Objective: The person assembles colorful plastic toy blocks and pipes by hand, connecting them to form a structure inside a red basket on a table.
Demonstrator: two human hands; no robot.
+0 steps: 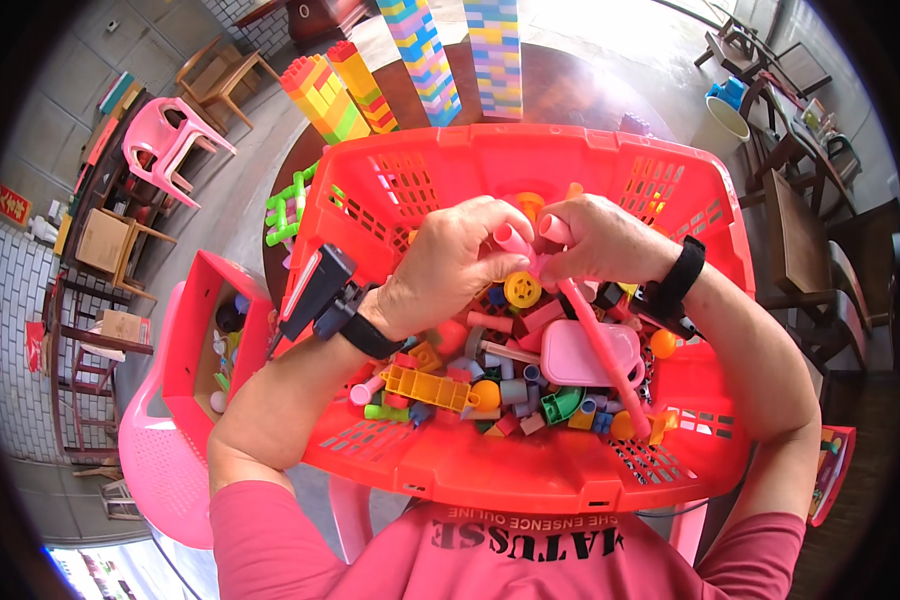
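Above the far middle of the red basket (530,490) of toy pieces (430,388), the left hand (448,256) pinches a pink tube (513,239) in narrowed fingers while the right hand (608,243), just to its right, holds a second pink tube (556,230) between thumb and curled fingers

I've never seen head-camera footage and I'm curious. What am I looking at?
No machine: this is a person working bare-handed. The single picture comes from a fisheye camera worn on their head, looking down, so straight edges bend near the rim. The left hand and right hand are close together over a red basket, each holding a pink tube. A longer pink tube slants down below them; whether the tubes join is hard to tell. The basket holds jumbled toy parts, including a yellow wheel and a pink box. Beyond it, block towers stand on a brown table.
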